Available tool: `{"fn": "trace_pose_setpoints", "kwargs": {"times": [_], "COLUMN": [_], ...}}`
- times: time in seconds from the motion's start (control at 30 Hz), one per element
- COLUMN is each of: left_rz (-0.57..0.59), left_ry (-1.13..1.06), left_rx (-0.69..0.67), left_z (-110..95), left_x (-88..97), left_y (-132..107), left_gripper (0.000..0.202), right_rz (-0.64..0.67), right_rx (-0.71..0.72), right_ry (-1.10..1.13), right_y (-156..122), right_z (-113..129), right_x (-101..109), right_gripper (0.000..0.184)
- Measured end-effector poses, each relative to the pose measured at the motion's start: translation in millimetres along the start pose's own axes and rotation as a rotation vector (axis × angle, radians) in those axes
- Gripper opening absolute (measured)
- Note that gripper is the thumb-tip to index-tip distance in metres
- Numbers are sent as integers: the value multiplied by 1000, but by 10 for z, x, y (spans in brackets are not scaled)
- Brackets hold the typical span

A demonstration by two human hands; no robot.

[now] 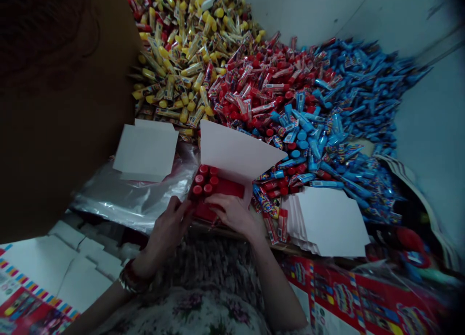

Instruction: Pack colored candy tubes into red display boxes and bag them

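Observation:
Both my hands grip an open paperboard carton (218, 199) with its white lid flap (236, 151) standing up. Several red-capped tubes (205, 180) stand packed in it, and my right hand (236, 215) rests over their lower part. My left hand (169, 228) holds the carton's left side. Behind the flap lie loose heaps of wrapped yellow tubes (181, 58), red tubes (254, 78) and blue tubes (356, 87). A stack of white folded cartons (329, 223) lies right of my right hand.
Further white cards (145, 148) rest on a clear plastic sheet (127, 194) to the left. A brown cardboard wall (61, 97) rises at far left. Printed red flat card sheets (348, 296) lie at lower right, and white-and-printed ones (47, 277) at lower left.

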State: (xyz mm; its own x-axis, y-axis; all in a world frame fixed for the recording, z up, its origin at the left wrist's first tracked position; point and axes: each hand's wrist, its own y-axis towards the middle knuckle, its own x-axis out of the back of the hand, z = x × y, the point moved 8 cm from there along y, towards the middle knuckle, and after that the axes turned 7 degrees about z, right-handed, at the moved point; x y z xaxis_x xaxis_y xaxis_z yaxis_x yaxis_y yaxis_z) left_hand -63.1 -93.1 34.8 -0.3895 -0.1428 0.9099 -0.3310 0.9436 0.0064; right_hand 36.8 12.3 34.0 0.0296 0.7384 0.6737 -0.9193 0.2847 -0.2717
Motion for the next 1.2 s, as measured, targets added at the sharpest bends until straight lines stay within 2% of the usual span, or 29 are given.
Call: {"fn": "trace_pose_setpoints", "kwargs": {"times": [0.2, 0.3, 0.37, 0.47, 0.6, 0.67, 0.77, 0.93, 1.07, 1.2], "left_rz": [270, 328, 328, 267, 179, 179, 223, 284, 307, 251], "left_ry": [129, 165, 160, 108, 10, 10, 71, 121, 56, 20], "left_rx": [137, 144, 140, 105, 46, 61, 104, 72, 21, 17], "left_z": [-37, -87, -84, -12, 129, 148, 42, -188, -98, 14], "left_x": [-70, -69, -65, -56, -63, -76, -87, -93, -159, -238], "left_y": [110, 199, 251, 266, 114, 23, -13, 204, 362, 390], "left_gripper": [22, 24, 25, 27, 24, 23, 23, 26, 22, 19], "right_rz": [81, 141, 171, 186, 214, 222, 204, 101, 25, 1], "right_rx": [-70, -103, -99, -59, -39, -54, -76, -143, -198, -222], "right_ry": [-75, -186, -277, -375, -374, -347, -366, -385, -323, -252], "right_y": [-86, -15, 63, 167, 222, 230, 229, 127, 6, -17], "right_z": [44, 89, 138, 191, 113, 64, 86, 164, 83, 4], "right_x": [-28, -6, 23, 70, 49, 5, -63, -132, -177, -197], "right_gripper": [33, 34, 35, 34, 30, 30, 31, 40, 38, 37]}}
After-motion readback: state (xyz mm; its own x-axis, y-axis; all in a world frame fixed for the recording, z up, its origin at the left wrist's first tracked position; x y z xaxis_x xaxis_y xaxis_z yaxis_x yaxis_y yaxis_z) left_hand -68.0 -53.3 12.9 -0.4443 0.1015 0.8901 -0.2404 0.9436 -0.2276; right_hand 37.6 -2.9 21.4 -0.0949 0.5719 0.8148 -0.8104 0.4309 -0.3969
